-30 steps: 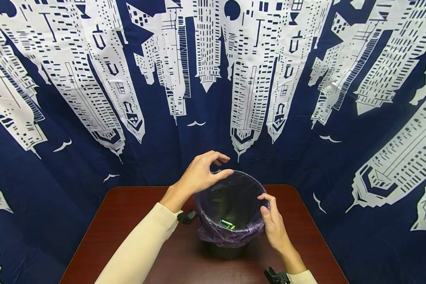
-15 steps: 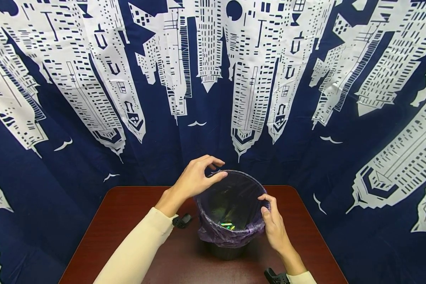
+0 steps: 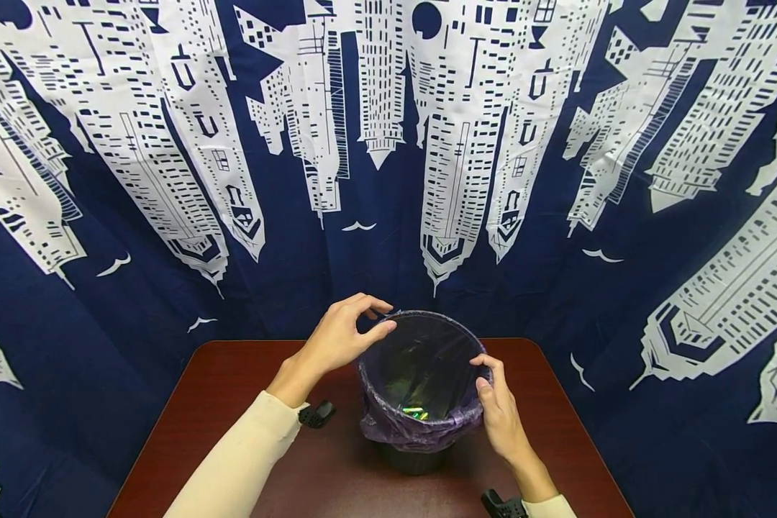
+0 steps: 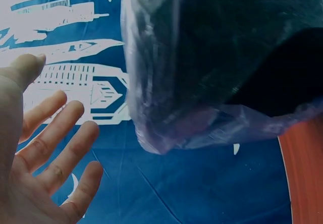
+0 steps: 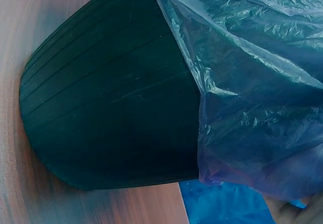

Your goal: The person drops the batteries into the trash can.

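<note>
A dark trash can [image 3: 414, 462] stands on the table, its ribbed side [image 5: 111, 98] large in the right wrist view. A thin purple trash bag [image 3: 414, 434] lines it and folds down over the rim. My right hand [image 3: 505, 414] grips the bag-covered rim at the right; only a few fingers [image 5: 285, 211] peek out below the bag in its wrist view. To the left of the rim, my left hand [image 3: 337, 338] is held up with relaxed fingers and holds nothing. The left wrist view shows that hand [image 4: 55, 168] apart from the bag [image 4: 156, 82].
Small shiny green-yellow pieces [image 3: 416, 414] show inside the lined can. Beneath it is a reddish-brown table [image 3: 233, 403] with rounded back corners. A navy curtain [image 3: 298, 288] with white city buildings hangs right behind the table. Dark straps with devices sit at both wrists.
My left hand has drawn back left and slightly down, away from over the can's rim. The right hand keeps its grip on the rim, and the can stays put.
</note>
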A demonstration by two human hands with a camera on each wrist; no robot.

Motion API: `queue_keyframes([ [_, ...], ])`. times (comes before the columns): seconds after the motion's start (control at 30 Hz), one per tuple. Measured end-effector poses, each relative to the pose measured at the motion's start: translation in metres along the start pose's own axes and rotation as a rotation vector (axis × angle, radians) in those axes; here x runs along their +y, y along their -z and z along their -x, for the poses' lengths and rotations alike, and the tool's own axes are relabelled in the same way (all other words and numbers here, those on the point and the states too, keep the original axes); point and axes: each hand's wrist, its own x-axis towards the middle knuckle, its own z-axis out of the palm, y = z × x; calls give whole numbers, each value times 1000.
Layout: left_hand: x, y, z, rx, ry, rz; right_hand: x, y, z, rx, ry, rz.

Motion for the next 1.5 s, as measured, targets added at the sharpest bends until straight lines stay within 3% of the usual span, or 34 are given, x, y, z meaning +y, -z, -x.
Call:
queue_keyframes([
  [0.9, -42, 5, 48, 57, 34, -26, 3, 2, -1, -23, 9, -70],
  [1.5, -66, 7, 81, 44, 113, -38, 0, 10, -10, -112, -23, -4],
])
